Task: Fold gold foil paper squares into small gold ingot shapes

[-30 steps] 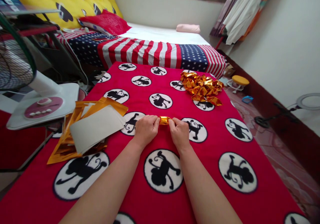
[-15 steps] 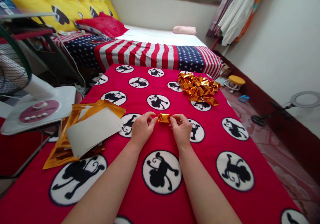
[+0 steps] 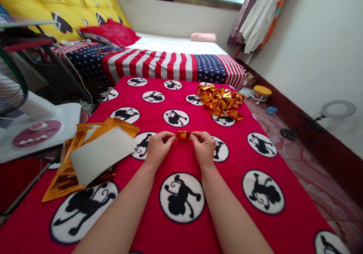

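Between my two hands is a small folded piece of shiny gold foil paper [image 3: 183,135], just above or on the red cloth. My left hand [image 3: 159,145] pinches its left end with thumb and forefinger. At the right end, my right hand [image 3: 203,145] pinches it the same way. To the left lies a loose stack of gold foil sheets [image 3: 64,167], topped by pale grey-white sheets [image 3: 103,154]. A heap of folded gold foil pieces [image 3: 219,99] rests at the far right of the cloth.
The red cloth [image 3: 227,216] with monkey prints covers the table. A fan [image 3: 42,121] stands at the left edge. Behind is a bed [image 3: 159,65] with a striped, starred cover. On the right floor are a yellow stool [image 3: 262,90] and a ring light [image 3: 338,109].
Both hands still pinch the foil piece, which now looks slightly tilted or turned between the fingertips. The whole view has shifted a little as the head moved.
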Demonstrator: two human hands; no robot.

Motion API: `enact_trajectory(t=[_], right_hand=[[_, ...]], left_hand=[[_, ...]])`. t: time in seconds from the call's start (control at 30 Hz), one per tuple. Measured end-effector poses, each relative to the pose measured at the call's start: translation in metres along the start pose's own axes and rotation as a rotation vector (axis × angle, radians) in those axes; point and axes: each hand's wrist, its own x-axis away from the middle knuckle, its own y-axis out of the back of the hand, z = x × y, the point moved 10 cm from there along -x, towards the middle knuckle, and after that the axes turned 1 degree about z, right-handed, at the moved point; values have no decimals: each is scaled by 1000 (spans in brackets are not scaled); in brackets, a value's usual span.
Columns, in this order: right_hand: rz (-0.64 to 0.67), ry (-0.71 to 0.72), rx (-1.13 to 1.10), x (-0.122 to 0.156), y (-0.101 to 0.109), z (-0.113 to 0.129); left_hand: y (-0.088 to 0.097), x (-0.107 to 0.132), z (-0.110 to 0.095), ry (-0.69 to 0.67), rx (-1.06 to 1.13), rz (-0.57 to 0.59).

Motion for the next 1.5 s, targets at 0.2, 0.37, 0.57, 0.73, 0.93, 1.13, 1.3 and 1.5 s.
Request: enact_trajectory(t=[0.2, 0.37, 0.57, 0.73, 0.93, 1.13, 1.3, 1.5], right_hand=[[-26, -100, 33, -11, 14, -21], [-291, -72, 245, -59, 86, -54], [-358, 30, 503, -107, 128, -78], [-381, 58, 507, -124, 125, -83], [-380, 14, 471, -134, 121, -89], [-612, -235, 209, -104, 136, -99], [-457, -222, 43, -51, 69, -73], [-23, -85, 38, -3, -13, -22]], left_hand=[[-1, 0, 2, -8, 24, 12], [-1, -1, 3, -5, -47, 28], [-2, -3, 3, -18, -103, 22], [0, -4, 2, -6, -127, 10], [0, -4, 3, -4, -161, 2], [1, -4, 2, -10, -145, 2], [-1, -5, 6, -14, -108, 2], [42, 4, -11, -91, -174, -331]])
